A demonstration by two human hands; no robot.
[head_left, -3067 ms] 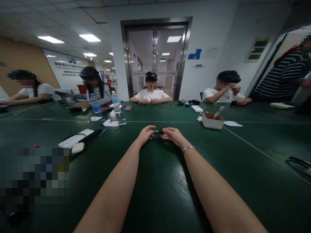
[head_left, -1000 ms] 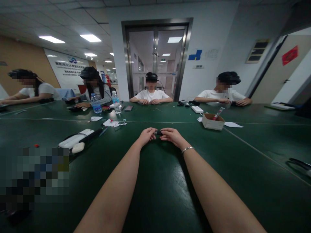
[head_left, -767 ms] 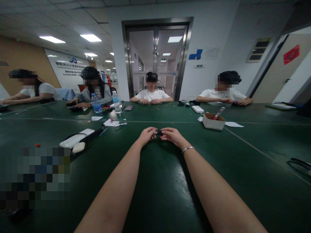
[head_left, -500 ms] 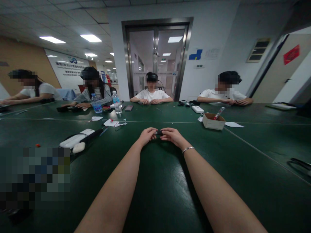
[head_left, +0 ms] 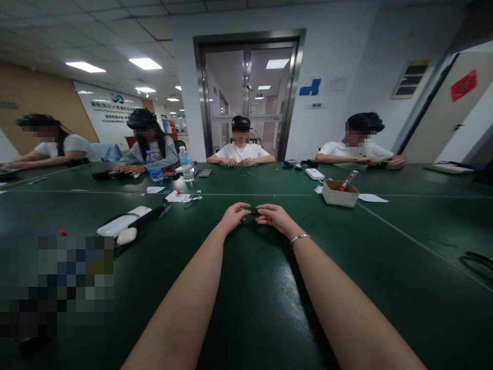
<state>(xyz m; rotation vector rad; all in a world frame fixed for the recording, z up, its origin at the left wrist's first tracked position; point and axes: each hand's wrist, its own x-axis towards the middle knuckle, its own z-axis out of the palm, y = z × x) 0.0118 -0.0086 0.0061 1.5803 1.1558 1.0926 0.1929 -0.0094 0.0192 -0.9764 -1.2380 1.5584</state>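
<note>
A small black object (head_left: 253, 211) is held between my two hands, just above the green table (head_left: 262, 267). My left hand (head_left: 234, 216) pinches its left end, with thumb and fingers pressed together. On the right end, the fingers of my right hand (head_left: 274, 216) are closed, and a silver bracelet (head_left: 300, 239) circles that wrist. The object is too small to make out in detail.
On the left lie a white power bank (head_left: 127, 221) and a white rounded item (head_left: 127, 236). Farther off stand two bottles (head_left: 155, 167) and scraps of paper (head_left: 177, 197). A cardboard box (head_left: 339, 194) sits at right. Several people sit across the table.
The silvery tip beside my left fingers shows less than before. My hands have barely moved. The view has shifted slightly, and the person at far right has moved their hands a little.
</note>
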